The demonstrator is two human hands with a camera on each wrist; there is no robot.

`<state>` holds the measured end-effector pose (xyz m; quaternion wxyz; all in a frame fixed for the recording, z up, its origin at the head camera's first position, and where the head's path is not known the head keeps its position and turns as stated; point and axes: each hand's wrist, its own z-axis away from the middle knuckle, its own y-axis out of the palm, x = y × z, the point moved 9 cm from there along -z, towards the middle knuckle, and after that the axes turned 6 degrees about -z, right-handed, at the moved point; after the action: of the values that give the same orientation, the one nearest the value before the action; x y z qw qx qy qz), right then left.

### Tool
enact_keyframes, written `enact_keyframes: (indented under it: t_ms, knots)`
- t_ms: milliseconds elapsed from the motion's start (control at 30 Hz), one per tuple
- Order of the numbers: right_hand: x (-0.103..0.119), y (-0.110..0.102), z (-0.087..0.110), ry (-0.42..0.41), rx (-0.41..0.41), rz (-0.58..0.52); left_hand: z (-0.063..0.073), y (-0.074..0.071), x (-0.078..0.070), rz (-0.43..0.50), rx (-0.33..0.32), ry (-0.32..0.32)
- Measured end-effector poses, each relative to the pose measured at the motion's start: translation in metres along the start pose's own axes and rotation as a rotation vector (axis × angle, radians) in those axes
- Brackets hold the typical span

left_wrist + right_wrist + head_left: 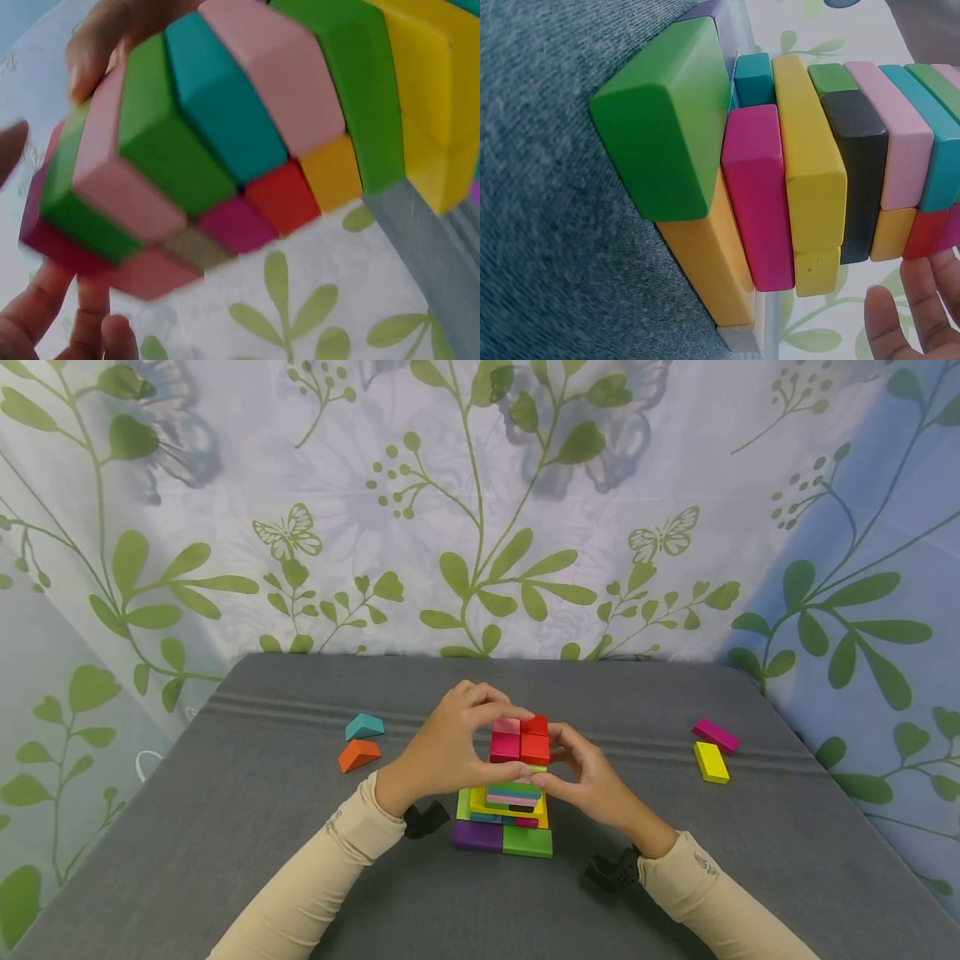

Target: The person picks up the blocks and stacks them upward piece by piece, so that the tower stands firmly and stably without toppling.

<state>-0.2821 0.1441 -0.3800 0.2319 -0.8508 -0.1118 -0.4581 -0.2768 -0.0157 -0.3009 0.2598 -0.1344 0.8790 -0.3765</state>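
Note:
A tall tower of coloured wooden blocks [513, 802] stands in the middle, with purple and green blocks at its base and red and pink ones on top. My left hand [450, 743] curves round the upper tower, thumb at the front and fingers reaching over the far side. From the right, my right hand [592, 781] holds the tower just below its top, its thumb close to the left thumb. Sideways in the left wrist view are the stacked layers, including a teal block [217, 97]. Fingers [922, 300] lie beside the upper layers in the right wrist view.
To the left on the grey cloth surface [262, 827] lie a teal triangular block [365, 727] and an orange triangular block [359, 755]. A magenta block [716, 736] and a yellow block [711, 763] lie at the right. A leaf-patterned curtain [360, 527] hangs behind.

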Motion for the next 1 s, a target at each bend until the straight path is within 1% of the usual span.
enact_keyframes:
  t_ms: [67, 133, 233, 300, 400, 533, 733, 1000]
  knots:
    - [0.000, 0.000, 0.000, 0.000, 0.000, 0.003, 0.003, -0.002, 0.009, 0.065, 0.050, -0.046]
    - [0.000, -0.001, -0.001, 0.000, 0.000, 0.001, 0.007, -0.004, 0.019, 0.131, 0.107, -0.106]
    - [0.001, -0.003, -0.001, 0.000, -0.006, -0.012, 0.014, -0.003, 0.034, 0.209, 0.187, -0.187]
    - [0.003, -0.005, -0.001, -0.003, -0.019, -0.022, 0.017, -0.001, 0.040, 0.241, 0.225, -0.220]
    - [0.006, -0.008, 0.000, -0.018, -0.042, -0.022, 0.019, 0.003, 0.046, 0.268, 0.259, -0.249]
    - [0.012, -0.008, -0.001, -0.032, -0.052, -0.021, 0.020, 0.008, 0.049, 0.269, 0.262, -0.266]
    - [0.016, -0.005, -0.001, -0.041, -0.038, -0.034, 0.019, 0.010, 0.049, 0.250, 0.235, -0.254]
    - [0.014, -0.003, -0.003, 0.001, -0.023, -0.027, 0.019, 0.012, 0.048, 0.266, 0.226, -0.233]
